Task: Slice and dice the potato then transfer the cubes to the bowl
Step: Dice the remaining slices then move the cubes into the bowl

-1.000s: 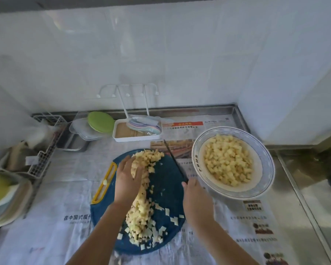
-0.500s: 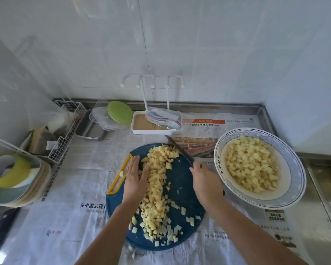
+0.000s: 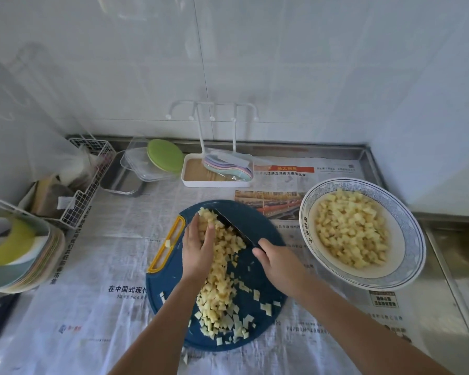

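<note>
Flat-fingered left hand [image 3: 198,247] presses pale potato cubes [image 3: 222,269] against black-bladed knife [image 3: 232,228] gripped by right hand [image 3: 279,263] | best squeezed firmly before lifting to blue-rimmed bowl [image 3: 414,234] at right.

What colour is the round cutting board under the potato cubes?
Dark blue round cutting board with a yellow handle, seen in the head view.

left hand [image 3: 198,249] on potato cubes [image 3: 222,280] | right hand [image 3: 279,262] grips knife [image 3: 233,226] | bowl [image 3: 413,234] part-filled

Beyond your left fingers [image 3: 195,228] you have a white tray [image 3: 217,184] holding pastel spoons [image 3: 228,166], with a green lid [image 3: 164,156] just left of it. Far left of those fingers sit a wire basket [image 3: 87,190] and stacked plates [image 3: 38,263]. Newspaper [image 3: 100,266] covers the counter.
</note>
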Demonstrator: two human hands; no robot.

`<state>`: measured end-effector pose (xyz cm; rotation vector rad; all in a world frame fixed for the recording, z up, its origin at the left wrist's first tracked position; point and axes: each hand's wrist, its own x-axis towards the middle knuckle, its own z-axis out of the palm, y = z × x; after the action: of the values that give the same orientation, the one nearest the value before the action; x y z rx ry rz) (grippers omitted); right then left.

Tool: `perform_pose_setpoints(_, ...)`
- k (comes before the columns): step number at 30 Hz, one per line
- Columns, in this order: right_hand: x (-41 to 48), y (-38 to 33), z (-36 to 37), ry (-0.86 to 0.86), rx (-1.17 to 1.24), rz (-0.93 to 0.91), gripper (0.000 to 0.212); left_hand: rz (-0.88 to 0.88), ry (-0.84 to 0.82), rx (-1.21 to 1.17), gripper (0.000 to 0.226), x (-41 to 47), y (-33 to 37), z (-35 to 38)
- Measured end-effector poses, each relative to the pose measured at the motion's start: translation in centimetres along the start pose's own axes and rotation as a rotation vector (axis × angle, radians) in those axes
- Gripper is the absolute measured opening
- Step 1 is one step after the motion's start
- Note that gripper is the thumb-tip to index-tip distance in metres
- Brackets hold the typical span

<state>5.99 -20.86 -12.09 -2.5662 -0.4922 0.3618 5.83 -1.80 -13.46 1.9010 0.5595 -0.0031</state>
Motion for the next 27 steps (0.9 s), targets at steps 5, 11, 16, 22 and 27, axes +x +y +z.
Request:
perform_pose_setpoints(5, -1.4, -1.8, 1.6, -0.128, 0.629, 0.3, 0.033, 0.028, 0.039, -0.014, 0.053, 0.2, 0.3, 0.9)
perform_pose_setpoints(11, -2.8, -2.8, 2.0, -0.144, 0.769, 0.342, 0.033, 0.041, 0.061, -0.067, 0.056, -0.5, 0.7, 1.5)
perform_pose_setpoints(16, -3.5, -3.3, 2.9, -0.05, 0.606, 0.276, 0.034, 0.071, 0.116, -0.063, 0.052, -1.6, 1.8, 2.1)
perform_pose_setpoints(22, -5.2, -4.9, 2.8, 0.039, 0.522, 0.232, 0.029, 0.129, 0.165, -0.088, 0.049, -2.7, 2.3, 2.3)
perform_pose_setpoints(27, -5.8, -6.5, 1.5, 0.066, 0.522, 0.224, 0.029, 0.136, 0.21, -0.202, 0.039, -3.6, 3.9, 2.0)
